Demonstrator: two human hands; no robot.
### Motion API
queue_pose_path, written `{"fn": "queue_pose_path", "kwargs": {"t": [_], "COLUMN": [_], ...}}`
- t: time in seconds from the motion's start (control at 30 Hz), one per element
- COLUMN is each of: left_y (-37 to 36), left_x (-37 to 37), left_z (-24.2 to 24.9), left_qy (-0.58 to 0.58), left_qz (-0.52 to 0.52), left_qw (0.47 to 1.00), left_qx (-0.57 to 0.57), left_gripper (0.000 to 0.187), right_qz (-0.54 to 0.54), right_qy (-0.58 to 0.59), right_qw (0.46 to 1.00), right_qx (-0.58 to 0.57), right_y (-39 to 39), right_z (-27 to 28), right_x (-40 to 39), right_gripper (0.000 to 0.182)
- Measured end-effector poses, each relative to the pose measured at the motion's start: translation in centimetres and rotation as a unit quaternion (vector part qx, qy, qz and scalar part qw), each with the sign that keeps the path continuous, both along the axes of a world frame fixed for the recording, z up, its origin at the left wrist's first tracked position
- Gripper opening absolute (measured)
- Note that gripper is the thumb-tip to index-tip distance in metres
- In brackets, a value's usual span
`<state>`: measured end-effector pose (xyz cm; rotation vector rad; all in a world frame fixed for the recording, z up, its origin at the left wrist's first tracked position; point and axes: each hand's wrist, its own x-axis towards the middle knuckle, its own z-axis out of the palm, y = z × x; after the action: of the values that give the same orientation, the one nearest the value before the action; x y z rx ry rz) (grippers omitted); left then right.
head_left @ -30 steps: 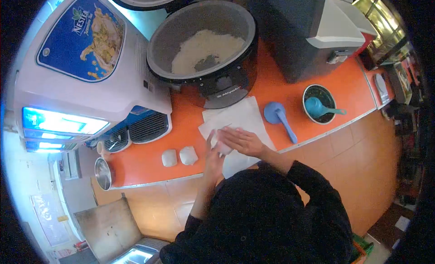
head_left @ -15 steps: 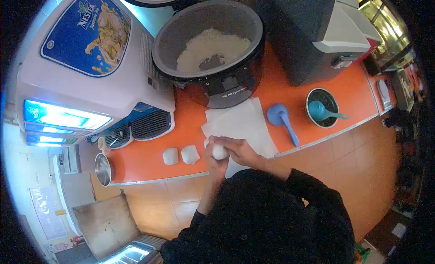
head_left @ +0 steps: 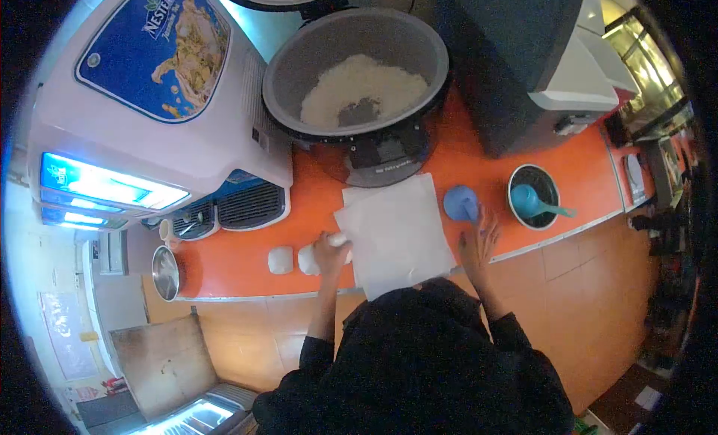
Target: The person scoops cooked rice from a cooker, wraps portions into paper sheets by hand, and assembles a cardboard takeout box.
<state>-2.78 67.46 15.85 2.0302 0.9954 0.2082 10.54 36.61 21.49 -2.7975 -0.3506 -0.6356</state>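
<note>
My left hand (head_left: pixel 329 254) is closed around a white paper-wrapped packet (head_left: pixel 339 240), low over the counter beside the other packets. One wrapped packet (head_left: pixel 307 260) sits partly behind that hand, and another packet (head_left: pixel 280 260) lies further left. My right hand (head_left: pixel 479 243) has its fingers spread at the handle of a blue rice scoop (head_left: pixel 459 203); the hand covers most of the handle. Between my hands lie sheets of white paper (head_left: pixel 396 229). Behind them stands an open rice cooker (head_left: pixel 280 110), with white rice (head_left: pixel 366 87) inside.
To the right, a metal pot (head_left: pixel 532 173) holds dark contents and a teal ladle (head_left: pixel 529 202). A Nestea dispenser (head_left: pixel 254 147) stands at the left, near a metal bowl (head_left: pixel 166 273). A large dark machine (head_left: pixel 508 84) rises behind the orange counter (head_left: pixel 224 274).
My hands have parted from around one packet. The left has carried it leftward to the other packets; the right has moved right to the scoop's handle.
</note>
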Motion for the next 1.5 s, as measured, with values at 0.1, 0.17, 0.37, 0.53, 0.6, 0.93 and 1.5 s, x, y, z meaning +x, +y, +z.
{"fn": "queue_pose_path", "kwargs": {"t": [0.1,0.17,0.37,0.53,0.6,0.93,1.5], "left_y": [-0.5,-0.5,-3.1,-7.0,-6.8,-4.0,-7.9], "left_x": [-0.9,-1.8,-1.8,0.9,2.0,6.0,13.9], "left_z": [2.3,1.2,1.1,2.0,1.3,5.4,15.0], "left_qy": [0.099,0.139,0.085,0.043,0.012,-0.038,-0.382], "left_qz": [-0.037,-0.028,0.004,-0.253,-0.277,-0.244,0.024], "left_qw": [0.988,0.982,0.938,0.943,0.944,0.956,0.813], "left_qx": [0.109,0.126,0.337,0.213,0.178,0.159,0.438], "left_gripper": [0.055,0.055,0.075,0.086,0.087,0.081,0.025], "right_qz": [-0.016,0.013,0.165,0.261,0.278,0.44,0.363], "right_qy": [0.244,0.141,-0.099,-0.015,-0.034,0.032,0.286], "right_qw": [0.97,0.967,0.929,0.965,0.929,0.671,0.643], "right_qx": [-0.008,0.212,0.317,0.002,-0.241,-0.596,-0.611], "right_y": [-1.7,-1.8,3.8,15.5,21.0,30.0,27.7], "right_z": [-4.5,-5.5,15.1,30.8,30.0,15.1,18.5], "right_x": [0.5,1.0,7.8,16.0,19.6,31.2,25.3], "right_gripper": [0.058,0.047,0.039,0.034,0.029,0.022,0.023]}}
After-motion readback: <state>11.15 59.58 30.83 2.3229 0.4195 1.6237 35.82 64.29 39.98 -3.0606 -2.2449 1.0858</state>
